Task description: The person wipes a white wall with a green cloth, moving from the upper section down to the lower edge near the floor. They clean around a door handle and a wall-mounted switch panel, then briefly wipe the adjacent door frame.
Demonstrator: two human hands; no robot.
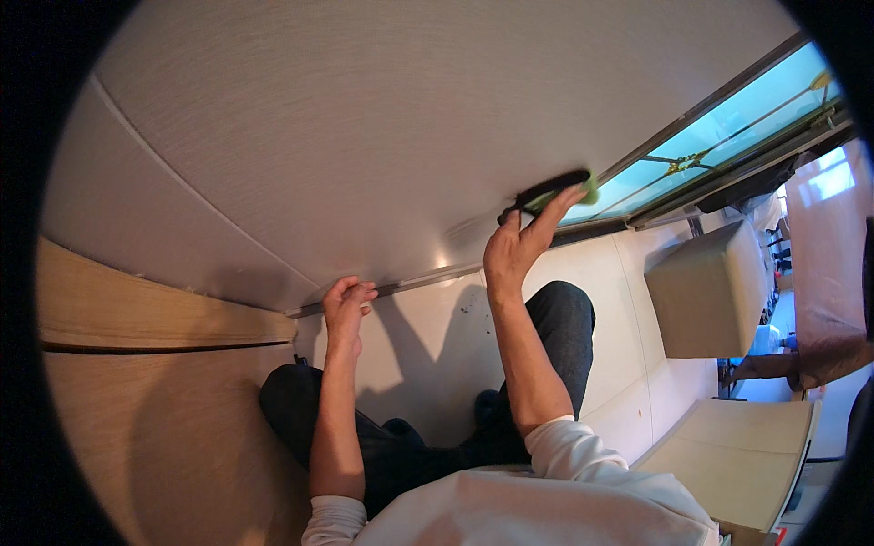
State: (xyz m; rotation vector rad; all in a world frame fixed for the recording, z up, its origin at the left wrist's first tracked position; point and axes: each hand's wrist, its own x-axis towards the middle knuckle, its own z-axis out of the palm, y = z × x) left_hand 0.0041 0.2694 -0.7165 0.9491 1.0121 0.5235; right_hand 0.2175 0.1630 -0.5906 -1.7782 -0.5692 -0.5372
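Observation:
My right hand (pixel 522 242) grips a dark-backed brush or scrubbing pad (pixel 553 191) with a green part, held against the lower right of a smooth grey-beige wall panel (pixel 382 136). A faint dark smear shows on the panel just left of it. My left hand (pixel 349 300) is raised near the panel's bottom edge, its fingers loosely bent, holding nothing. A narrow dark strip (pixel 430 276) runs along the foot of the panel.
Pale floor tiles (pixel 614 286) with dark specks lie between my knees. Wooden panelling (pixel 164 409) stands at left. At right are a glazed panel with metal ornament (pixel 689 162), a beige padded stool (pixel 703 293) and a pale-topped piece of furniture (pixel 744 443).

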